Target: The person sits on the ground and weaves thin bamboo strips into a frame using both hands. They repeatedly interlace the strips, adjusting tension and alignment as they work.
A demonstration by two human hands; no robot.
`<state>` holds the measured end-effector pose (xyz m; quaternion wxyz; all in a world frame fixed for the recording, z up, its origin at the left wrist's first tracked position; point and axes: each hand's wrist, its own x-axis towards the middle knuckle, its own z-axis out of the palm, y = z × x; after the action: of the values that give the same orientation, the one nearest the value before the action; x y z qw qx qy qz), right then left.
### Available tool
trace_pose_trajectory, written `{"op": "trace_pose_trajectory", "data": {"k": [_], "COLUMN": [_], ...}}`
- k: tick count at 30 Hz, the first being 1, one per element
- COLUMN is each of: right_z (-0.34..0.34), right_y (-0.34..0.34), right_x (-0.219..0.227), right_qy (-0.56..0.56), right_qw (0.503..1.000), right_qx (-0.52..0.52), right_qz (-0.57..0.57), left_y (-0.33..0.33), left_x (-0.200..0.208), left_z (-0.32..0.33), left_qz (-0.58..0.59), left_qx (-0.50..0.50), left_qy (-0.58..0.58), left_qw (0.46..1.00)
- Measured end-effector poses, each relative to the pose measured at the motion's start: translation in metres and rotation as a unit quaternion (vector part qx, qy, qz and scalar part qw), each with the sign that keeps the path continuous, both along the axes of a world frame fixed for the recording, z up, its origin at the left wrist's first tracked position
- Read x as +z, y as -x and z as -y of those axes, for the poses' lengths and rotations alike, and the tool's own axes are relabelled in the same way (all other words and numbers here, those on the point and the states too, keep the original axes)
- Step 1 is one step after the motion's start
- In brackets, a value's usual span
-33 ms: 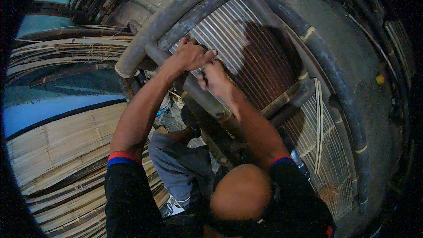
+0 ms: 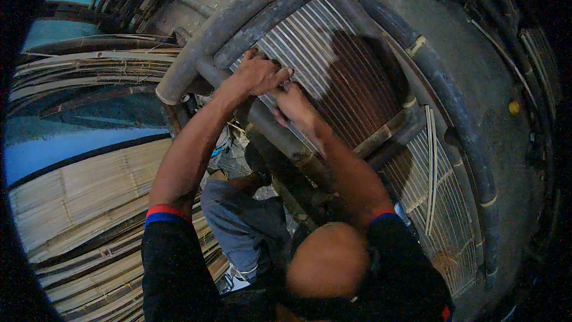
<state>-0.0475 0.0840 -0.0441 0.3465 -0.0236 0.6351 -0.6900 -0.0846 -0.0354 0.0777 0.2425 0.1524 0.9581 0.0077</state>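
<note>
While both forearms stretch up from the lower part of the frame, the two hands meet at the upper middle, on the left edge of a slatted panel (image 2: 310, 39) of narrow pale strips. The panel lies beneath the left hand's fingers and extends away from them to the right, its strips slanting toward the lower right, with a dark shadow across its right portion.

The left hand (image 2: 260, 77) lies back upward, its fingers bent and close together over the panel's edge, its thumb pointing right, just above the other hand. The right hand (image 2: 293, 102) is just below and to the right, its fingers curled inward; whether either hand grips a strip cannot be told, since the knuckles hide the fingertips.

A dark pole (image 2: 277, 133) borders the panel below the right hand, and a thick pole (image 2: 223, 30) runs outside it at the upper left. Two loose strips (image 2: 430, 173) lie across a second slatted panel (image 2: 456, 235) at the lower right, well apart from the hands.
</note>
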Motion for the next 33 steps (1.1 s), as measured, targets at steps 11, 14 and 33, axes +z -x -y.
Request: {"op": "trace_pose_trajectory", "data": {"k": [11, 14, 33], "right_z": [-0.081, -0.064, -0.017], "right_y": [-0.017, -0.010, 0.002], "right_x": [0.083, 0.056, 0.015], "right_qy": [-0.149, -0.062, -0.114], "right_qw": [0.925, 0.970, 0.958], "right_qx": [-0.018, -0.038, -0.101], "right_qz": [-0.348, -0.234, -0.245], "left_y": [-0.011, -0.009, -0.048], "left_x": [-0.028, -0.028, -0.010], "left_z": [0.042, 0.042, 0.016], "left_qz": [-0.269, -0.201, -0.181], "left_qx": [-0.138, -0.080, 0.094], "left_qy": [-0.076, -0.120, -0.417], "left_qw": [0.950, 0.969, 0.886]}}
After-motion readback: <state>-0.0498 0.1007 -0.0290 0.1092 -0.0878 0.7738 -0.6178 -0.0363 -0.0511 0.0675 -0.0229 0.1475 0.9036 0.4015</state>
